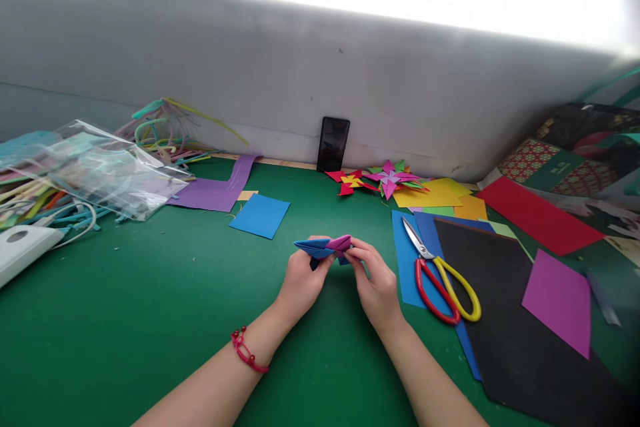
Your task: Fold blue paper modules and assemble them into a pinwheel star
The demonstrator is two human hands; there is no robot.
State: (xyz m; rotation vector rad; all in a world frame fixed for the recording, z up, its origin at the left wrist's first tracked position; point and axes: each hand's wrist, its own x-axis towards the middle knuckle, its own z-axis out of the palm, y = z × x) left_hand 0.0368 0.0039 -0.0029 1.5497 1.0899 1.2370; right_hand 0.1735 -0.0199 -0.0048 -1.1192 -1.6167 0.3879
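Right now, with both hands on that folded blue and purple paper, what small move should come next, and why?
Probably slide the purple piece further into the blue piece: the left hand holds the blue one, the right hand pinches the purple one, and they only overlap at their ends.

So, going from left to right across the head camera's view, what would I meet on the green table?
Clear plastic bag → purple paper strip → blue paper square → folded blue-and-magenta paper → red-and-yellow-handled scissors → magenta paper square.
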